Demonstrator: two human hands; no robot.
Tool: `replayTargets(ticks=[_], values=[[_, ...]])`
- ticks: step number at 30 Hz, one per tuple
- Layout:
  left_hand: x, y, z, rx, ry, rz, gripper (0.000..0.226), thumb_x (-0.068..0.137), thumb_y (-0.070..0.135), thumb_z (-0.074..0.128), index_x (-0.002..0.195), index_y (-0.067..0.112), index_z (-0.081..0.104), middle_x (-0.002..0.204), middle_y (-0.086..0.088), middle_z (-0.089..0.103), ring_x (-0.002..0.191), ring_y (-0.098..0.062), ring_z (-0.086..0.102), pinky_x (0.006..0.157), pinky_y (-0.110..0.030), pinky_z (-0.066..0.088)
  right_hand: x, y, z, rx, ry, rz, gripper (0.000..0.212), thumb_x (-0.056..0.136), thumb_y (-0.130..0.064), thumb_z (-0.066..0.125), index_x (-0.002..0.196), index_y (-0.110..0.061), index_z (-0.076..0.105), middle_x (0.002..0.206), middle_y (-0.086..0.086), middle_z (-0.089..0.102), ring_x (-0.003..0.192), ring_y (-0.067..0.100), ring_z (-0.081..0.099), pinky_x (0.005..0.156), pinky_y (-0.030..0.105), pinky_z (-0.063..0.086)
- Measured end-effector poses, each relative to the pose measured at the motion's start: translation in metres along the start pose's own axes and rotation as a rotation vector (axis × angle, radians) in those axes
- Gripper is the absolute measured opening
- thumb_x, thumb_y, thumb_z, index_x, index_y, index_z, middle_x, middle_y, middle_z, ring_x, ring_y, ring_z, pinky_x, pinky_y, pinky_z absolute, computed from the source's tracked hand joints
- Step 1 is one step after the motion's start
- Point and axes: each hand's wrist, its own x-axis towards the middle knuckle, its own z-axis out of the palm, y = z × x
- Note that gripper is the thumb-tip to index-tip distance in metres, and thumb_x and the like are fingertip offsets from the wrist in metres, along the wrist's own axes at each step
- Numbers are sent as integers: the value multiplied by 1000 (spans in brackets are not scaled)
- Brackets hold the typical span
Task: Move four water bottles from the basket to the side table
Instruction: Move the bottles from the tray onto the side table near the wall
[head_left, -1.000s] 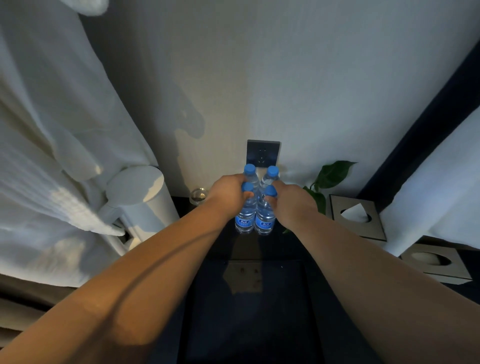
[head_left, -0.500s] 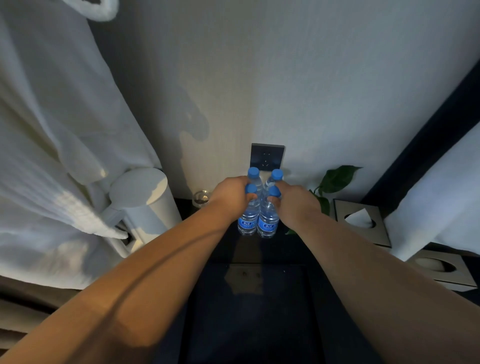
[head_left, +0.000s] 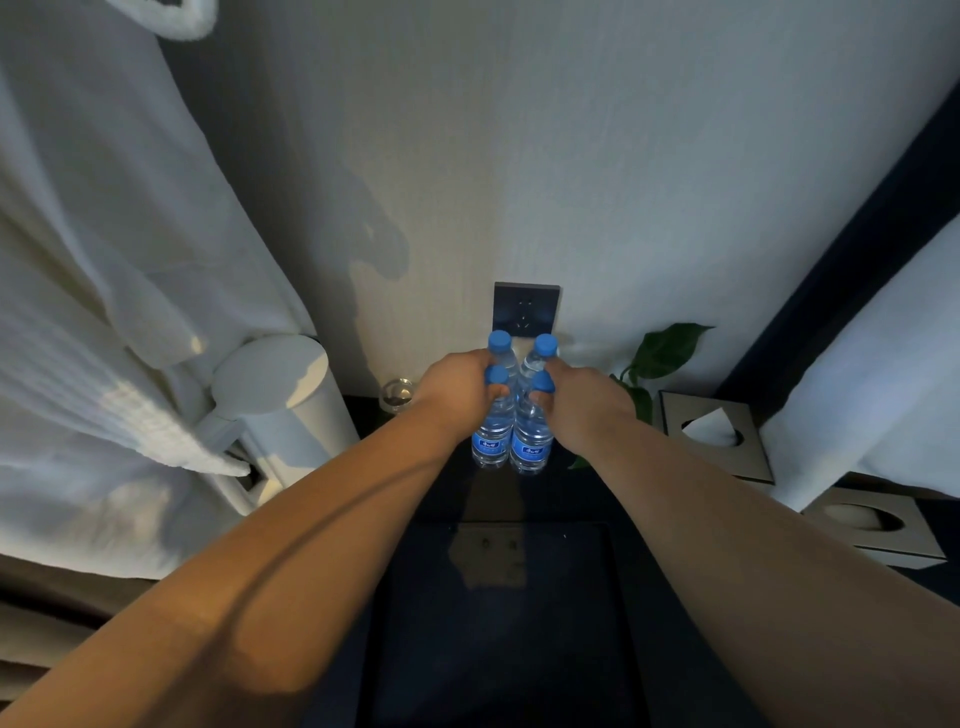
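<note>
Both bare forearms reach forward from the near corners and meet at the far middle of the scene, just below a dark wall socket (head_left: 526, 312). The left hand (head_left: 457, 387) is turned with its back up and toward the left, fingers curled closed around the necks of two water bottles: the left near bottle (head_left: 491, 436) and the left far bottle (head_left: 501, 347). The right hand (head_left: 584, 397) mirrors it, back up and toward the right, fingers closed around the necks of the right near bottle (head_left: 531, 441) and the right far bottle (head_left: 543, 351). All four bottles stand upright in a tight square between the two hands, blue caps showing above the knuckles and blue labels low on the two near ones. Their bases are at the far edge of the dark side table (head_left: 493, 623); whether they rest on it or hang just above it cannot be told.

Left of the hands stands a white kettle (head_left: 280, 410), with a small glass (head_left: 397, 395) between it and the left hand. A white robe (head_left: 104, 312) hangs at the far left. Right of the right hand a green plant (head_left: 667, 348) leans against the wall, and further right lie two tissue boxes (head_left: 714, 434).
</note>
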Motion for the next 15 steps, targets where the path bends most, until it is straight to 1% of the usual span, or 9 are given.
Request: replayTargets(ticks=[3, 6, 10, 15], values=[[0, 0, 1, -8, 5, 0, 28, 91, 37, 70, 113, 21, 64, 100, -3, 69, 87, -21, 63, 74, -34, 49, 0, 0, -1, 1, -4, 3, 43, 106, -39, 49, 145, -24, 40, 99, 5, 64, 83, 21, 59, 67, 35, 50], [0, 0, 1, -29, 1, 5, 28, 91, 36, 70, 114, 21, 64, 100, -2, 69, 88, -22, 64, 73, -32, 47, -2, 1, 0, 15, 16, 7, 43, 105, -39, 50, 145, -26, 41, 94, 1, 62, 80, 21, 58, 65, 34, 48], [0, 1, 0, -28, 1, -2, 28, 91, 35, 71, 114, 21, 64, 101, -2, 69, 84, -18, 59, 72, -31, 43, -2, 2, -1, 7, 20, 8, 41, 105, -43, 49, 141, -25, 44, 98, 3, 66, 81, 20, 59, 66, 35, 49], [0, 4, -3, -8, -14, -6, 31, 92, 35, 70, 119, 20, 62, 107, -4, 70, 93, -21, 63, 77, -33, 48, 1, 2, -10, -3, -26, -1, 39, 103, -48, 52, 133, -24, 49, 105, 4, 68, 91, 22, 64, 73, 38, 55]])
